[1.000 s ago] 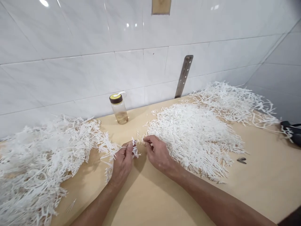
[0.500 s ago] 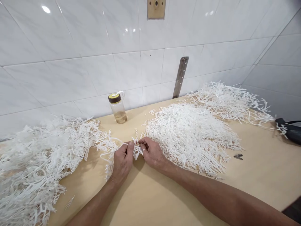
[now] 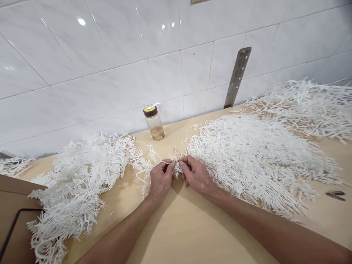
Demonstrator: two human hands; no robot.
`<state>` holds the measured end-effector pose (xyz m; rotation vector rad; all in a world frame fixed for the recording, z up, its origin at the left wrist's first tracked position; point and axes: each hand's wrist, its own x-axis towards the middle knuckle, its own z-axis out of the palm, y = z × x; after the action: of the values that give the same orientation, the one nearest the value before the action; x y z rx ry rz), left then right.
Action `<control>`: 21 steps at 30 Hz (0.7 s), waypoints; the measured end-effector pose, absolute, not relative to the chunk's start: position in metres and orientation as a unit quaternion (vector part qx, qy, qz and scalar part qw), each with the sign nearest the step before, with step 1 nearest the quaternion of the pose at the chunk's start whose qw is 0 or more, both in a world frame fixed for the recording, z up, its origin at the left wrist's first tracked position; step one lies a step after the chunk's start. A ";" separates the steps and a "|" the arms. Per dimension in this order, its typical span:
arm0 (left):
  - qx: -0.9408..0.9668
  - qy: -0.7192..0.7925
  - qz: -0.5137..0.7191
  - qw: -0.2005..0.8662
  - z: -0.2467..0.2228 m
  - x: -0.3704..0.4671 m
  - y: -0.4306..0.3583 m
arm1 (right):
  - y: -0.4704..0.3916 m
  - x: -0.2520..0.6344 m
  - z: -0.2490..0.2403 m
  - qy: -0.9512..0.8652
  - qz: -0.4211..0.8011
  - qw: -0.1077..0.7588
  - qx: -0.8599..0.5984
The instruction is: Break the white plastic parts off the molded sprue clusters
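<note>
Head view: left hand pinches a white strand cluster between thumb and fingers; right hand pinches its 3 o'clock edge. Cluster sits between both hands; tangled heap at 9 o'clock, fine-stranded heap at 3, bottle at 11.

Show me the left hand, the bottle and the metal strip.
Left hand (image 3: 160, 180): head view, back of the hand.
Bottle (image 3: 154, 123): head view, clear side wall.
Metal strip (image 3: 235, 81): head view, middle of its length.

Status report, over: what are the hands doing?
Left hand pinching white strands. Right hand at same strands, grip unclear. Bottle stands beyond, touching neither.
</note>
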<state>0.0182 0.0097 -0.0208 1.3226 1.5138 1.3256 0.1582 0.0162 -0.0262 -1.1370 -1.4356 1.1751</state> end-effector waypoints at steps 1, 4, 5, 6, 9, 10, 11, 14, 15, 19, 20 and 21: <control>0.520 0.585 0.514 0.349 -0.020 0.019 0.010 | 0.017 0.158 -0.027 -0.587 0.476 0.461 -0.465; 0.539 0.579 0.520 0.321 -0.015 0.020 0.009 | 0.019 0.158 -0.032 -0.589 0.480 0.451 -0.469; 0.537 0.579 0.523 0.319 -0.013 0.020 0.009 | 0.020 0.158 -0.033 -0.590 0.482 0.447 -0.469; 0.531 0.580 0.526 0.324 -0.012 0.019 0.009 | 0.020 0.158 -0.034 -0.593 0.484 0.444 -0.467; 0.496 0.580 0.535 0.363 -0.011 0.018 0.007 | 0.020 0.159 -0.034 -0.611 0.490 0.431 -0.448; 0.485 0.578 0.535 0.379 -0.010 0.017 0.006 | 0.019 0.159 -0.034 -0.616 0.494 0.426 -0.442; 0.477 0.576 0.535 0.393 -0.010 0.016 0.005 | 0.019 0.159 -0.032 -0.619 0.496 0.422 -0.438; 0.473 0.568 0.528 0.419 -0.010 0.012 0.004 | 0.017 0.160 -0.028 -0.618 0.492 0.420 -0.447; 0.478 0.563 0.523 0.426 -0.009 0.010 0.004 | 0.016 0.160 -0.027 -0.615 0.490 0.422 -0.451; 0.497 0.530 0.504 0.467 -0.008 0.005 0.005 | 0.016 0.160 -0.023 -0.605 0.498 0.431 -0.447; 0.498 0.521 0.502 0.478 -0.008 0.004 0.005 | 0.016 0.160 -0.023 -0.604 0.500 0.434 -0.444; 0.500 0.512 0.499 0.489 -0.007 0.003 0.005 | 0.016 0.160 -0.023 -0.603 0.501 0.435 -0.443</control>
<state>0.0029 0.0054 -0.0073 1.2149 1.2443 1.2118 0.1605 0.0160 -0.0227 -1.1020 -1.5000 1.2472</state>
